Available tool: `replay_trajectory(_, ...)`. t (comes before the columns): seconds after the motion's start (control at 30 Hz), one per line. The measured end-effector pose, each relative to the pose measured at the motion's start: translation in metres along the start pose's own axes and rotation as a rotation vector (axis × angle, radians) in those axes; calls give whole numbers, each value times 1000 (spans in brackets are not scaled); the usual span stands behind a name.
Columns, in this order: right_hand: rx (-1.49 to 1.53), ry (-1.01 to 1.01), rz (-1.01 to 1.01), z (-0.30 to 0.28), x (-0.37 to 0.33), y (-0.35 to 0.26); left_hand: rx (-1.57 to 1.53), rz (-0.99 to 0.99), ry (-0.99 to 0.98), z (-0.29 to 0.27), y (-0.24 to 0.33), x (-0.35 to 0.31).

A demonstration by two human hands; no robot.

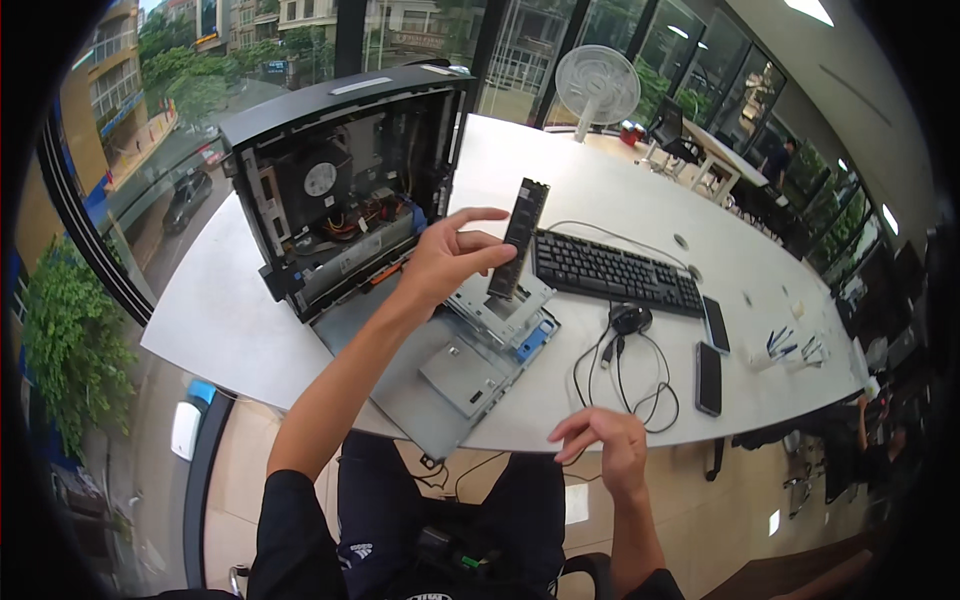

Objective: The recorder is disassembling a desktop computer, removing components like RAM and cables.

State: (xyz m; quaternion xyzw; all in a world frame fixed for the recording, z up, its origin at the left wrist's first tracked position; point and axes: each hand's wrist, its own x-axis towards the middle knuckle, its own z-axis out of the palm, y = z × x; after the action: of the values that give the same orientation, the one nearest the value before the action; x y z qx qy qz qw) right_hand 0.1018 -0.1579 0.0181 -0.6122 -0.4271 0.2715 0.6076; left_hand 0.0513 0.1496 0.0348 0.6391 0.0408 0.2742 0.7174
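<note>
My left hand (pixel 447 256) pinches a memory module (pixel 520 230) between thumb and fingers and holds it up on end, slightly tilted, above the table. Behind that hand stands an opened desktop computer case (pixel 345 108), its inner fan, wires and boards showing. Below the module, a silver metal bracket (pixel 493 318) with a blue latch rests on the detached grey side panel (pixel 400 392). My right hand (pixel 612 445) hovers at the table's near edge, fingers loosely bent and apart, with nothing visible in it.
A black keyboard (pixel 618 272) lies right of the module. Nearer are a black mouse (pixel 629 319) with looped cable and two dark phone-like slabs (pixel 708 378). The white table (pixel 490 150) curves around; a white fan (pixel 598 84) stands beyond it. The side panel overhangs the near edge.
</note>
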Motion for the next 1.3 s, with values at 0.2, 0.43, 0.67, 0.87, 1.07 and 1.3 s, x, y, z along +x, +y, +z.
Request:
replay_trajectory(0.2, -98, 24, -45, 19, 106, -7, -98, -46, 54, -29, -3, 5)
replay_trajectory(0.43, 76, 136, 37, 46, 165, -15, 600, 460, 219, -5, 3, -8)
replay_trajectory(0.67, 241, 151, -24, 51, 171, 15, 958, 640, 129, 2, 36, -43)
replay_trajectory(0.87, 272, 166, -48, 43, 163, -4, 1618, 821, 427, -32, 151, -16)
replay_trajectory(1.07, 277, 86, -41, 62, 157, -19, 1917, -174, 407, -104, 186, 17)
replay_trajectory(1.3, 272, 90, -40, 50, 163, -19, 1851, -258, 397, -114, 187, 34)
